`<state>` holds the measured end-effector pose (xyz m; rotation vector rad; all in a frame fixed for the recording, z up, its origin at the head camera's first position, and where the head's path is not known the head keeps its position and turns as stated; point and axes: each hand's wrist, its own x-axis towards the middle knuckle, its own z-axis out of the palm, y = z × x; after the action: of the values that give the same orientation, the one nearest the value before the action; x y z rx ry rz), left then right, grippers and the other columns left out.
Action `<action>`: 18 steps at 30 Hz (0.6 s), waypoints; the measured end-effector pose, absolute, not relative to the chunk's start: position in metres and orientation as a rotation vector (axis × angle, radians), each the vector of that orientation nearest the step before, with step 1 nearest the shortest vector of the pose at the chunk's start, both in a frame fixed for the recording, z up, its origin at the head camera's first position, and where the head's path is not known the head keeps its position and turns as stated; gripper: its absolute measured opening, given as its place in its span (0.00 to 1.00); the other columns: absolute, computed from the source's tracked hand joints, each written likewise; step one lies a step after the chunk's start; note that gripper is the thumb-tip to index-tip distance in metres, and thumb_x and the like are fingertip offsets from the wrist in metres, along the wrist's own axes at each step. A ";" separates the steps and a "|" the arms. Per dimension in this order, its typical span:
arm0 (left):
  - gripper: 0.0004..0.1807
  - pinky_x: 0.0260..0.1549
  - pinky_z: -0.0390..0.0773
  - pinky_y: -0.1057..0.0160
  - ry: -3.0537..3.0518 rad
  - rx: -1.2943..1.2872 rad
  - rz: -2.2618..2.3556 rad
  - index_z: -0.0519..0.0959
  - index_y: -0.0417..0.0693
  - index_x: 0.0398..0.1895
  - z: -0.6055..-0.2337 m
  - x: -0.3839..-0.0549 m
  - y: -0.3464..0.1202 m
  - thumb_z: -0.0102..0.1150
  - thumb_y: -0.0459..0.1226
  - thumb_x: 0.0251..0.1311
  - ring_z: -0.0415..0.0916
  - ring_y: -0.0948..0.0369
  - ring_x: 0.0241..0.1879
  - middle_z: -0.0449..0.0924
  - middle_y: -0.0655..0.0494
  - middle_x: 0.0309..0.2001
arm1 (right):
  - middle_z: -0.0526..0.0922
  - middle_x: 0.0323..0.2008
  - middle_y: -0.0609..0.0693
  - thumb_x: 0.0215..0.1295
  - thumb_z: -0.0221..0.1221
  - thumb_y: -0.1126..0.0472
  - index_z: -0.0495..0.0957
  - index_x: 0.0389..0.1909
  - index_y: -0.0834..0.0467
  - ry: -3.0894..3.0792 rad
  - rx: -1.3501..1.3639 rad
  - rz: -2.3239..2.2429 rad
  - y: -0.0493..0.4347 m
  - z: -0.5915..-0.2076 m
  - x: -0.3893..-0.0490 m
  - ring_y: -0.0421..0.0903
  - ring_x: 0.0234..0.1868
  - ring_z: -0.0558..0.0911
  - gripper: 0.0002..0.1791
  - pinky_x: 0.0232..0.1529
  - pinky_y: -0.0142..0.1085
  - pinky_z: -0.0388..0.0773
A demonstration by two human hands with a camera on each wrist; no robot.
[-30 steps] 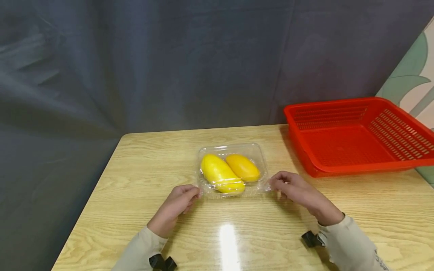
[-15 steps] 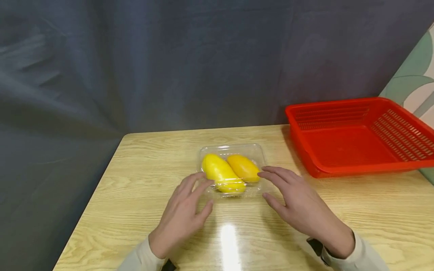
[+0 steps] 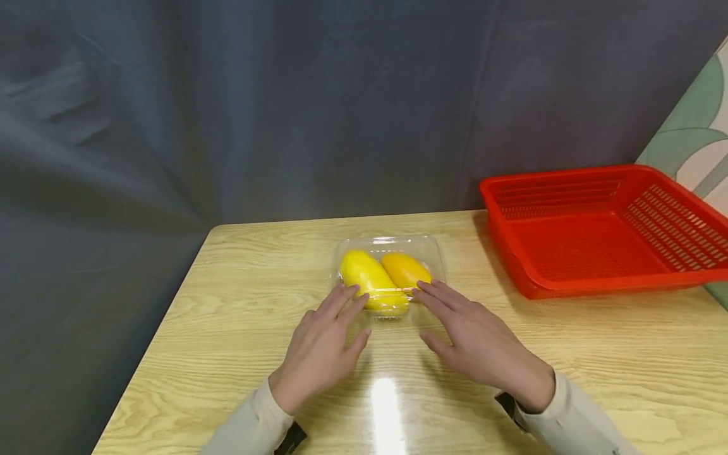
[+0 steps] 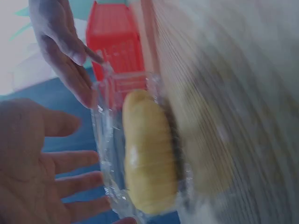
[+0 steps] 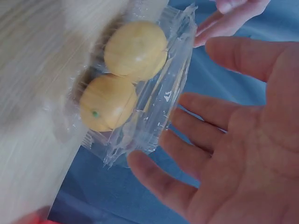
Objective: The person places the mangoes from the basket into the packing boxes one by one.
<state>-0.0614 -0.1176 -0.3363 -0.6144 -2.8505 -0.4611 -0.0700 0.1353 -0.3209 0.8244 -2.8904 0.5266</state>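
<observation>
Two mangoes lie side by side inside a lidded clear plastic box on the table: a larger yellow mango (image 3: 355,268) and a smaller orange-yellow mango (image 3: 405,268). The box (image 3: 433,251) looks closed in the head view. My left hand (image 3: 323,346) has its fingers spread, with the fingertips on the front left of the lid. On the front right, my right hand (image 3: 479,344) lies the same way, fingers straight and thumb apart. Both wrist views show the palms facing the lid (image 5: 163,100) and nothing gripped. The fingers cover the box's front corners in the head view.
A red plastic basket (image 3: 574,243) with slotted walls stands at the right of the wooden table (image 3: 256,272). Dark cloth (image 3: 341,114) hangs behind the table's back edge. A patterned green and white surface (image 3: 691,120) shows at the far right.
Both hands let go of the box's front corners, spread their fingers and moved inward over the front of the lid. The box has shifted slightly away from me. The basket stays put.
</observation>
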 end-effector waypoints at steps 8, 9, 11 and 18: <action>0.26 0.50 0.78 0.38 -2.856 -0.547 -0.464 0.72 0.53 0.69 -0.341 -0.094 -0.115 0.52 0.49 0.72 0.60 0.47 0.74 0.69 0.52 0.71 | 0.69 0.71 0.55 0.63 0.66 0.54 0.68 0.70 0.57 -2.861 0.860 0.439 0.130 -0.324 -0.100 0.56 0.73 0.67 0.36 0.54 0.56 0.79; 0.26 0.51 0.78 0.38 -2.860 -0.542 -0.461 0.71 0.53 0.70 -0.341 -0.097 -0.115 0.53 0.49 0.72 0.59 0.47 0.74 0.68 0.52 0.71 | 0.69 0.71 0.55 0.63 0.66 0.54 0.67 0.71 0.57 -2.867 0.851 0.436 0.130 -0.325 -0.104 0.56 0.74 0.66 0.35 0.55 0.56 0.79; 0.27 0.51 0.78 0.39 -2.871 -0.530 -0.457 0.70 0.53 0.70 -0.342 -0.105 -0.113 0.52 0.49 0.72 0.59 0.48 0.75 0.67 0.52 0.71 | 0.68 0.72 0.55 0.64 0.65 0.55 0.66 0.71 0.57 -2.886 0.827 0.448 0.129 -0.327 -0.114 0.56 0.75 0.65 0.35 0.56 0.56 0.79; 0.29 0.56 0.75 0.40 -2.910 -0.480 -0.495 0.66 0.53 0.74 -0.350 -0.127 -0.111 0.52 0.47 0.71 0.52 0.48 0.78 0.63 0.52 0.74 | 0.66 0.73 0.56 0.64 0.62 0.60 0.64 0.71 0.57 -2.910 0.761 0.537 0.125 -0.335 -0.144 0.57 0.76 0.61 0.34 0.59 0.58 0.76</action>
<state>-0.1265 -0.1105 -0.3501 -0.4798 -2.9102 -0.4949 -0.1444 0.1252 -0.3355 0.7611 -2.9104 0.5374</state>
